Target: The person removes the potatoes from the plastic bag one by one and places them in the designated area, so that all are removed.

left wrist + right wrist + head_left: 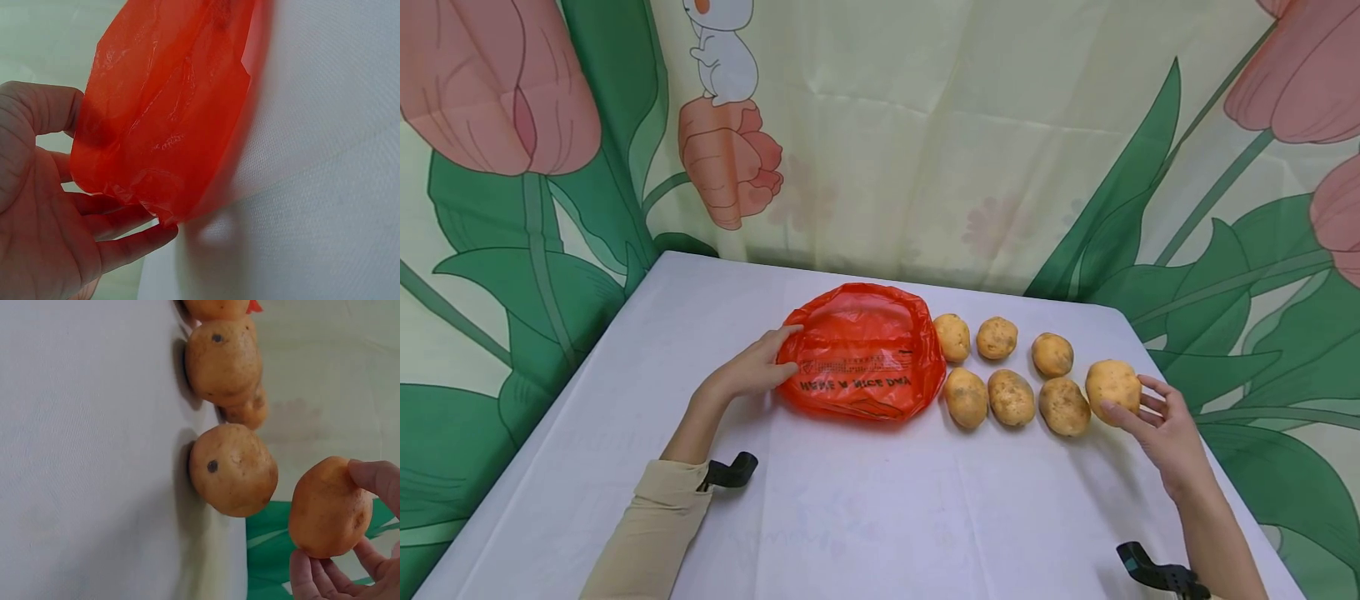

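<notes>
A red plastic bag point(857, 350) with black lettering lies on the table, puffed out and rounded. My left hand point(765, 360) holds its left edge. In the left wrist view, the thumb and fingers point(134, 250) pinch the edge of the red film. At the right, my right hand point(1172, 433) grips a potato point(1112, 390) between thumb and fingertips. The right wrist view shows this held potato point(328, 509) raised off the tabletop, beside another potato point(234, 470) that rests there.
Several potatoes stand in two rows right of the bag, among them a back one point(997, 338) and a front one point(1065, 407). The white-covered table point(880, 517) ends at a printed curtain point(940, 150) behind. Black wrist mounts point(733, 471) sit on both forearms.
</notes>
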### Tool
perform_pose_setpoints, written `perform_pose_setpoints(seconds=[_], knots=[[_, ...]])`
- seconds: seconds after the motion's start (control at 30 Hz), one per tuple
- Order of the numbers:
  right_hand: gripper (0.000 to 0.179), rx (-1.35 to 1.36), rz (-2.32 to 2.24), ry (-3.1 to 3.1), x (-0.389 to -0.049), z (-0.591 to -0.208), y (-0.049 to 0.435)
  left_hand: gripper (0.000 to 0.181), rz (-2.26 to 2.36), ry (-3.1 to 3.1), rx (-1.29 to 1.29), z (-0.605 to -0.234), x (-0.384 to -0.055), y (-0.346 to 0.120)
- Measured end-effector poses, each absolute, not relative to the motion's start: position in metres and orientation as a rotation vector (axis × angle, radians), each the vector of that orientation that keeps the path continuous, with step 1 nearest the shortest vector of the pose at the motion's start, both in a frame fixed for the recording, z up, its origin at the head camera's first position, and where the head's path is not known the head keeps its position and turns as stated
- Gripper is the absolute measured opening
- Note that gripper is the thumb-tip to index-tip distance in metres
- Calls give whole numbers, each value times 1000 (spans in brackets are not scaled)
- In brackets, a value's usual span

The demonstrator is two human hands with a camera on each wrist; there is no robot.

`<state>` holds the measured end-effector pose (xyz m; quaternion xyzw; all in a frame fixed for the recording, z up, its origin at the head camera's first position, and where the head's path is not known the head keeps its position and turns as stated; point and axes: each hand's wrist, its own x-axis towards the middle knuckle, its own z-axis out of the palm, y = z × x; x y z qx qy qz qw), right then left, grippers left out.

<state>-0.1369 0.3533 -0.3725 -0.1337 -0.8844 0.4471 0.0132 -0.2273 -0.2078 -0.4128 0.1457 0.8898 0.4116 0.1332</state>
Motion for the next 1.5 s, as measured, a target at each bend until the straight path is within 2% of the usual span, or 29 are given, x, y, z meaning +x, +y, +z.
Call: perform_pose_setpoints(seconds=[0.43,0.87,1.5], knots=[[99,-513,1380,-2815,-149,-384,379,71,1196,2576,411,-412,-227,-206],[98,-573,1391,-2911,-164,-395,396,71,1188,2575,395,-411,-227,-206],[102,-685,1411,-2944,-172,-394,395,71,1192,2568,378,-412,-227,-206]])
